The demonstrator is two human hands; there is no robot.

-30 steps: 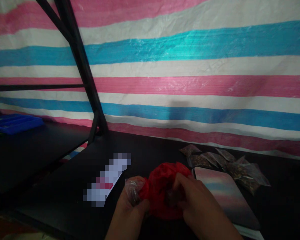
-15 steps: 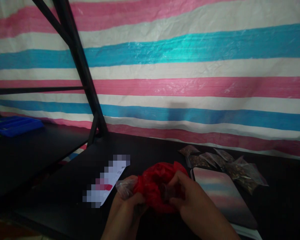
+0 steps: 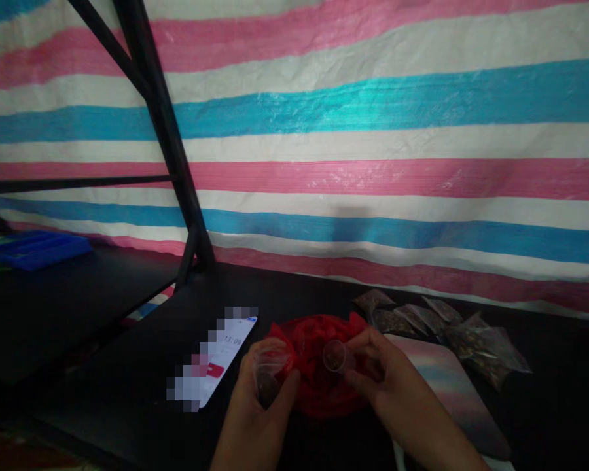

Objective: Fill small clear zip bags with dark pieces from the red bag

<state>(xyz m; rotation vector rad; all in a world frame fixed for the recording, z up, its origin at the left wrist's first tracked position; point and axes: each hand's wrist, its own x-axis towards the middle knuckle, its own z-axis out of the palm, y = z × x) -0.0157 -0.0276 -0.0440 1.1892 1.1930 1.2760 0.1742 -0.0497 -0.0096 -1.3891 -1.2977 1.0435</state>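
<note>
My left hand [image 3: 267,399] is closed around a clear plastic bag [image 3: 273,360] with something dark in its lower part, beside the left edge of a red plastic bag [image 3: 319,402]. The red bag stands gaping on the black table, its inside dark and hard to make out. Over its opening, my right hand [image 3: 380,369] pinches a small clear cup [image 3: 336,356] between thumb and fingers. The cup is tilted with its mouth toward the left hand; a little dark matter shows inside it.
A lit phone [image 3: 226,353] lies left of the hands. To the right is a flat, shiny silver-topped device [image 3: 451,386], and behind it several clear bags of brown dried bits [image 3: 485,347]. A black metal frame [image 3: 169,150] rises at left, near a blue tray [image 3: 44,248]. Striped sheeting hangs behind.
My right hand has lifted the small cup out of the red bag's opening and turned it toward the left hand. My left hand has shifted slightly right, and its clear bag is more spread out.
</note>
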